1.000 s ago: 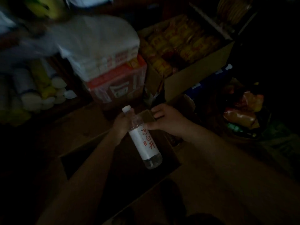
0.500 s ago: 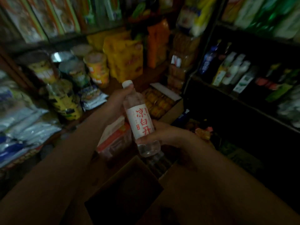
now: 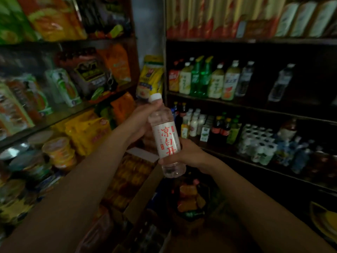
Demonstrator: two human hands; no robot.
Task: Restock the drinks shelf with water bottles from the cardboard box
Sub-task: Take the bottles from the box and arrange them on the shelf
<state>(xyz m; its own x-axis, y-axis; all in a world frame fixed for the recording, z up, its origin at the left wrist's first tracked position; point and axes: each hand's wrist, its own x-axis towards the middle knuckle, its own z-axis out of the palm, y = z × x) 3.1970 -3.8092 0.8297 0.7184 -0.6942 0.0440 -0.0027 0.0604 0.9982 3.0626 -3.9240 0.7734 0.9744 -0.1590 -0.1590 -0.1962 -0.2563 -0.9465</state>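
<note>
The water bottle (image 3: pixel 166 136), clear with a white cap and red characters on its label, is held nearly upright in front of the drinks shelf (image 3: pixel 255 105), left of its rows of bottles. The left hand (image 3: pixel 140 121) wraps its neck; the right hand (image 3: pixel 187 152) clasps its lower body.

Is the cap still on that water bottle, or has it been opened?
On. The water bottle has its white cap seated on the neck, above the left hand; the right hand holds the base. Seal cannot be told.
</note>
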